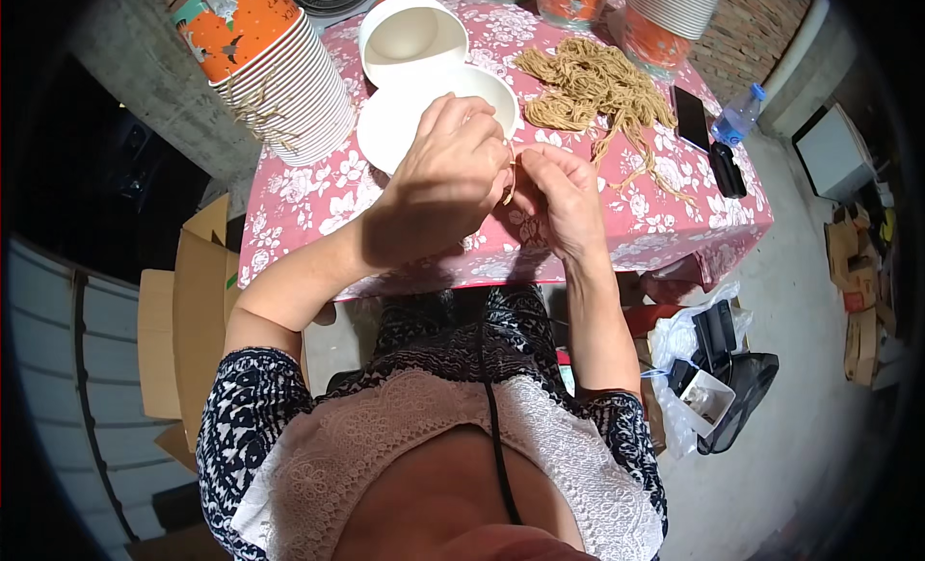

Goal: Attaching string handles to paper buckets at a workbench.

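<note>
Close together above the table's near side, both hands pinch a short piece of tan twine (510,183). My left hand (451,166) is closed with its knuckles up, its fingertips bent down at the twine and partly hidden. Facing it, my right hand (564,197) is closed too, thumb and forefinger meeting at the cord. A white bucket (385,127) lies on its side just beyond my left hand, which covers part of it. Behind that, another white bucket (414,42) shows its open inside. A loose heap of tan twine (597,84) rests beyond my right hand.
At the left edge a tall stack of orange-and-white paper buckets (279,98) leans, with twine pieces on it. More stacked buckets (670,21) stand at the back right. A phone (690,118), a black case (726,170) and a water bottle (739,115) sit right on the floral tablecloth (636,219).
</note>
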Demonstrator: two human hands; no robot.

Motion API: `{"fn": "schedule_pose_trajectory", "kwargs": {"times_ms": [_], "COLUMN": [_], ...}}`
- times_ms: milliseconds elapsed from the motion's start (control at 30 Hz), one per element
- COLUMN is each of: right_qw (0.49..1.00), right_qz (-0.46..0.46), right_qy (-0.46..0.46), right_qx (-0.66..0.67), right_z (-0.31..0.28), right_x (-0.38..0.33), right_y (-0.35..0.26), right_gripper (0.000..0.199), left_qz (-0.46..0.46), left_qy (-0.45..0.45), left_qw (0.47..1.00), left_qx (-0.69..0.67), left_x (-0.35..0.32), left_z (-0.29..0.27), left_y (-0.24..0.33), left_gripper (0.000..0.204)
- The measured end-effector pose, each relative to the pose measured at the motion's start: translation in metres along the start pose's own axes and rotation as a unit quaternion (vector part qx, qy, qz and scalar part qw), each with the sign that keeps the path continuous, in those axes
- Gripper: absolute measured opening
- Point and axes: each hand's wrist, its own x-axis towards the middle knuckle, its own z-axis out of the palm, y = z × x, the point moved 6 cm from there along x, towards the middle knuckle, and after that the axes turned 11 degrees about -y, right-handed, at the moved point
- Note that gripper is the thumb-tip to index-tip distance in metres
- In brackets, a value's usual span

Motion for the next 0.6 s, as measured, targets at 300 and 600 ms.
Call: {"fn": "schedule_pose_trajectory", "kwargs": {"times_ms": [300, 600], "right_qw": [0.992, 0.993], "right_qz": [0.021, 0.021], "right_qy": [0.043, 0.059], "right_qx": [0.119, 0.096], "right_z": [0.015, 0.012], "right_x": [-0.006, -0.008], "right_y": [-0.012, -0.011], "right_gripper": [0.028, 0.027], "left_qz": [-0.014, 0.01], "left_qy": [0.003, 0.004], "left_qw": [1.0, 0.999], "left_qx": [0.026, 0.051], "left_x": [-0.006, -0.012], "left_z": [-0.007, 0.005], "left_y": [0.015, 0.015], "left_gripper": [0.034, 0.022]}}
